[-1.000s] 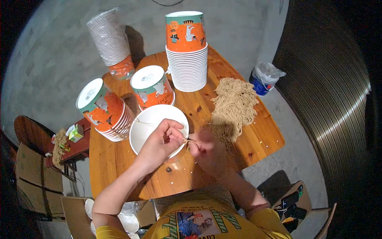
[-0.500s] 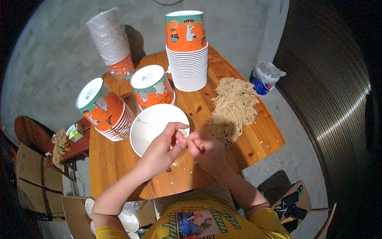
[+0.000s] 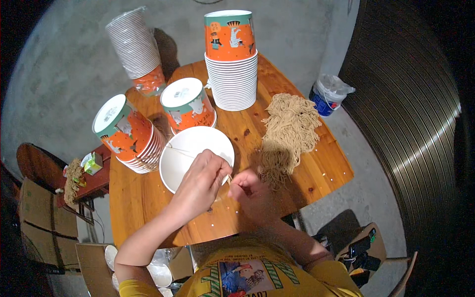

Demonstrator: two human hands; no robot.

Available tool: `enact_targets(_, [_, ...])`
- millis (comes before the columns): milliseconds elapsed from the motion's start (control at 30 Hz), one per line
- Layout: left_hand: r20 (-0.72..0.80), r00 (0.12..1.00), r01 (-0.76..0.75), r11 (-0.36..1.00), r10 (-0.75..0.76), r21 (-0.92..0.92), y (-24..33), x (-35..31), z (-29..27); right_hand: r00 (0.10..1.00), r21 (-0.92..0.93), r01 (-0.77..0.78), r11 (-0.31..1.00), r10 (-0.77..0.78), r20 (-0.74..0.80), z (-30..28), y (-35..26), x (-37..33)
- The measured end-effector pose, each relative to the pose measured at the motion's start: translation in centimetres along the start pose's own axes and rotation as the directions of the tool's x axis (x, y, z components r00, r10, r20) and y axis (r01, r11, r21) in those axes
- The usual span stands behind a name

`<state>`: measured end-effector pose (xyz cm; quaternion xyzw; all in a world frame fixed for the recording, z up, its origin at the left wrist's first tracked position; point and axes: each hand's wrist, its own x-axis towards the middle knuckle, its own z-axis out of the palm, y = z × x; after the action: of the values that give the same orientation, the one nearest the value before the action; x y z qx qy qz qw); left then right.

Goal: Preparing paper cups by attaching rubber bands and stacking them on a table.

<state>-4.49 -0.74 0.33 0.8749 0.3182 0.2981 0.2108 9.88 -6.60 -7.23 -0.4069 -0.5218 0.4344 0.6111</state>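
A white paper bucket point(image 3: 174, 166) lies on the table in front of me, its open mouth toward me. A thin tan string point(image 3: 182, 151) runs across its mouth from the far left rim to my left hand point(image 3: 202, 179). That hand is at the near right rim, its fingers closed on the string. Close beside it, my right hand point(image 3: 250, 187) is closed too, thumb and finger pinching the string where a light bit shows between the hands. The fingertips partly hide the rim there.
A heap of tan strings point(image 3: 291, 128) lies to the right on the wooden table point(image 3: 326, 171). Orange bucket stacks stand at the left point(image 3: 129, 133), middle point(image 3: 185, 101) and back point(image 3: 230, 59). A wrapped stack point(image 3: 133, 47) leans by the wall. A blue pail point(image 3: 326, 96) stands beyond.
My left hand has turned over, its knuckles now upward and its fingers curled down at the rim. My right hand has shifted slightly, still close by. The string across the bucket looks straighter.
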Motion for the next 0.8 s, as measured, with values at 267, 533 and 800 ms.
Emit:
enact_targets(267, [-0.037,0.999,-0.011,0.999,0.012,0.051,0.0,0.0,0.3,0.995,-0.298,0.102,0.949,-0.102,0.015,0.6,0.2,-0.4])
enact_targets(533, [-0.069,0.986,-0.119,0.937,0.149,0.328,0.3,-0.1,-0.5,0.952,-0.223,0.28,0.934,-0.3,-0.058,2.2,2.5,-0.9])
enact_targets(800, [-0.434,0.893,0.055,0.987,-0.118,-0.154,1.3,-8.2,2.7,0.949,-0.437,0.296,0.849,-0.312,0.036,-0.1,-0.3,-3.0])
